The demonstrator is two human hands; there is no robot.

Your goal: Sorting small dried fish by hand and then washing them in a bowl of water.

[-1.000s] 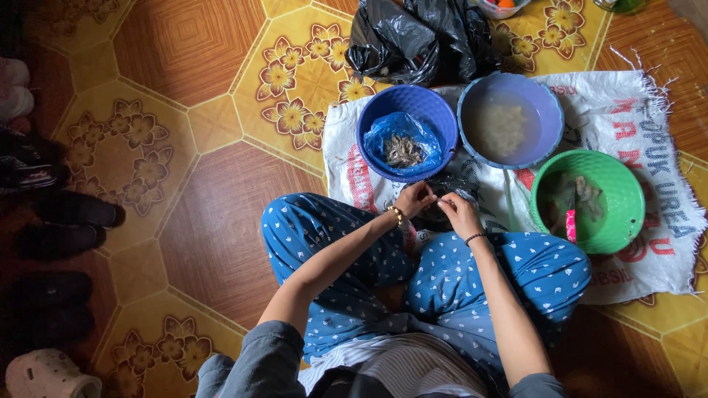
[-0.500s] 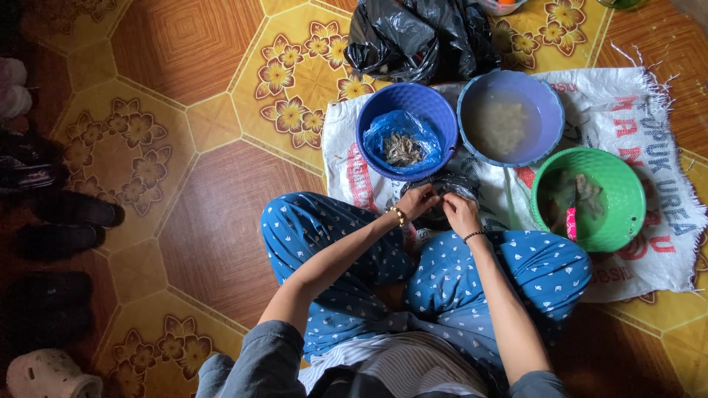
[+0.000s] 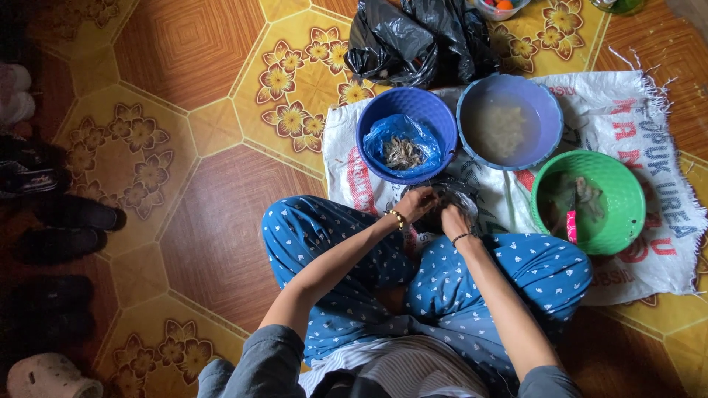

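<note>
Left hand (image 3: 419, 203) and right hand (image 3: 451, 220) both curled, pinching something small and unclear

Under me a patterned floor (image 3: 199, 221) of brown and yellow flowered tiles, shoes (image 3: 66, 221) at its left edge, soft daylight

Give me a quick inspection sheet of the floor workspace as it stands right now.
Surface: white woven sack spread on patterned tile floor.
Job's things: left hand and right hand close together over a clear bag with dark contents; what the fingers grip is too small to tell.
Bowls: blue bowl with small fish in a blue bag; pale blue bowl of cloudy water; green bowl with a pink-handled tool.
Clutter: black plastic bag.
Cables: nothing seen.
Surroundings: shoes along the left edge.
</note>
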